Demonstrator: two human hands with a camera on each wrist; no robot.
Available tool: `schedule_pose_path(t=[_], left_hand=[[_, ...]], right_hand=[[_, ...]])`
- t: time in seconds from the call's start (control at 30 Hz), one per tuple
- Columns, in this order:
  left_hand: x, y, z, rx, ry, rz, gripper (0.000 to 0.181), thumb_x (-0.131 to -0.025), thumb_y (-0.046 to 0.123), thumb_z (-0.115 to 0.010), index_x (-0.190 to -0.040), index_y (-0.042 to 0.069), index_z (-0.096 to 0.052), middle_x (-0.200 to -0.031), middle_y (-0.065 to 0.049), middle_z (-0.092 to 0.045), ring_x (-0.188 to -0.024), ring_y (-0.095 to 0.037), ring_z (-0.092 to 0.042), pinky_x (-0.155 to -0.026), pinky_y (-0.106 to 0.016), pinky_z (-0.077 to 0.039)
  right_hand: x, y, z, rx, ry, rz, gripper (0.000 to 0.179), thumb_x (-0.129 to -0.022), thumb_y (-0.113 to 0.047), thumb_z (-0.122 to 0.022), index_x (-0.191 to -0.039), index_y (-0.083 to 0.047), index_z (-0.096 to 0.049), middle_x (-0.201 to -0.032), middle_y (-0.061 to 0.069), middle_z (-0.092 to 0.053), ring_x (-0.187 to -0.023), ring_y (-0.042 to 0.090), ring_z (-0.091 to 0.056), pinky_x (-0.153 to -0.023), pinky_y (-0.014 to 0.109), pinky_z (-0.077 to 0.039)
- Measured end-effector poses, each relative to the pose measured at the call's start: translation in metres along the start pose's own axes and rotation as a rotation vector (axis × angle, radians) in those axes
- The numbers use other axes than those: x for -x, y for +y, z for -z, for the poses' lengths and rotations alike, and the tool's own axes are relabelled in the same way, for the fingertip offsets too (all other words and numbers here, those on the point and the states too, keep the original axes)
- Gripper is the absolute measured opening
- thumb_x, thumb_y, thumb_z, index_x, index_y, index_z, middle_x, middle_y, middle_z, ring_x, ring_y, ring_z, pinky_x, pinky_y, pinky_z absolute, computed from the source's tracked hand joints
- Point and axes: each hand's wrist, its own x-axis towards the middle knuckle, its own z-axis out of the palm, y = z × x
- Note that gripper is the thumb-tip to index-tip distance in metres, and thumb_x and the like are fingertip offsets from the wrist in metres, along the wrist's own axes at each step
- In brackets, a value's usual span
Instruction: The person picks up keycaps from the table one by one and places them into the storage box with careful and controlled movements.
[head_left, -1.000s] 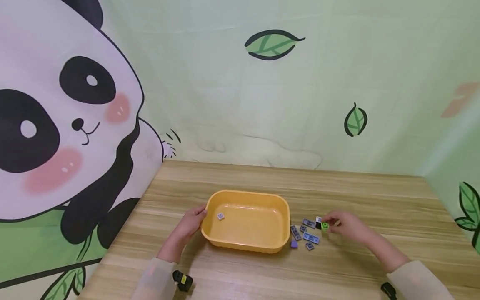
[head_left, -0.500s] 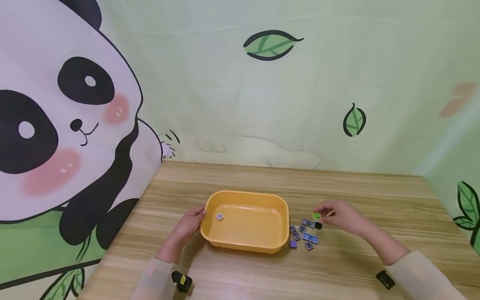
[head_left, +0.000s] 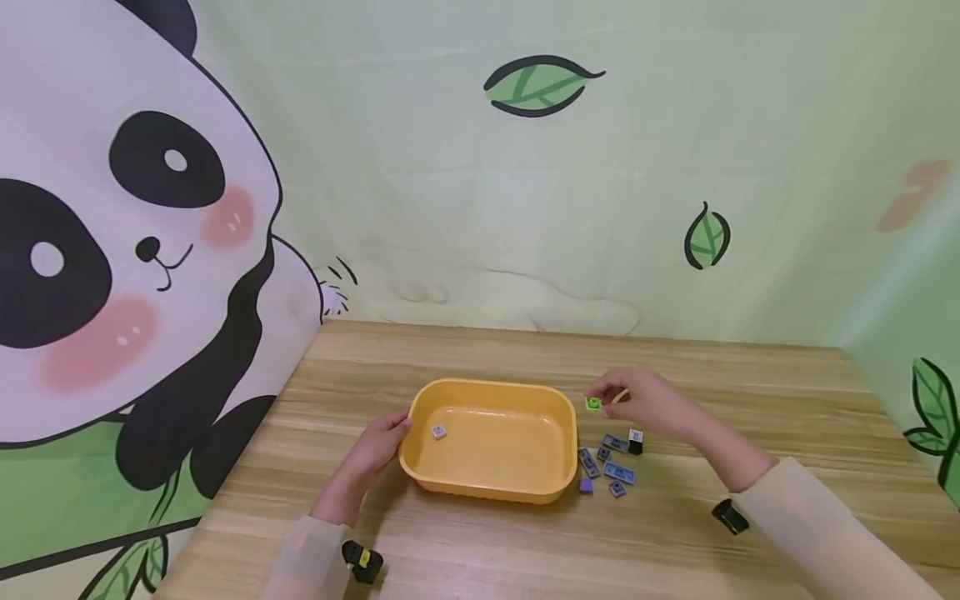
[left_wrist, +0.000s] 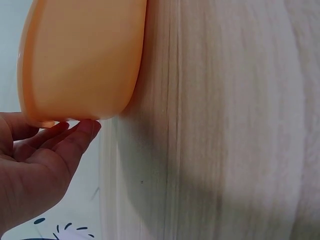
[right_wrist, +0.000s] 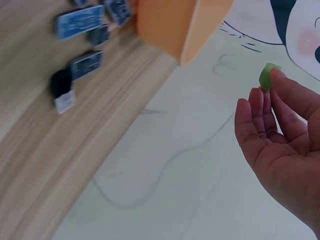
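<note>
My left hand (head_left: 372, 447) grips the left end of a yellow-orange plastic bin (head_left: 502, 454), thumb at the rim and fingers against the outer wall in the left wrist view. A small whitish square block (head_left: 438, 431) lies inside, towards its left side. Between thumb and fingertips, my right hand (head_left: 651, 403) pinches a small bright green block (head_left: 593, 404), held above the table just beyond the bin's right end. The right wrist view shows this green block (right_wrist: 268, 76) at the fingertips, partly covered by the thumb.
Right of the bin lie several small blocks: a light blue long one (head_left: 619, 473), a purple one (head_left: 586, 486), a white-and-black one (head_left: 636, 441) and dark grey-blue ones (head_left: 588, 462). The wooden table (head_left: 480, 550) meets a printed cloth wall at the back.
My right hand has lifted the green block from beside the white-and-black block and carried it left and away from me towards the bin. The left hand stays on the bin.
</note>
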Motion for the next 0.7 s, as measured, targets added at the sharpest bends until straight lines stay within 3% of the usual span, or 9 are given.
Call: schedule_pose_path(t=[0.43,0.7], left_hand=[[0.000,0.000,0.000,0.002,-0.010,-0.009,0.047,-0.110,0.008,-0.036,-0.150,-0.017,-0.032,-0.150,-0.039,-0.043,-0.123,-0.031,-0.062,-0.098,-0.039,-0.059],[0.000,-0.001,0.000,0.005,-0.019,-0.013,0.047,-0.110,0.009,-0.036,-0.150,-0.017,-0.034,-0.147,-0.039,-0.047,-0.113,-0.025,-0.066,-0.091,-0.032,-0.061]], right_hand=[[-0.044,-0.026,-0.011,-0.027,-0.028,0.011,0.026,-0.095,-0.006,-0.070,-0.119,0.003,-0.070,-0.114,0.019,-0.073,-0.103,0.026,-0.066,-0.089,0.037,-0.060],[-0.059,-0.038,-0.018,-0.014,-0.056,0.025,0.028,-0.095,-0.008,-0.071,-0.121,0.002,-0.070,-0.113,0.017,-0.073,-0.104,0.026,-0.066,-0.085,0.033,-0.058]])
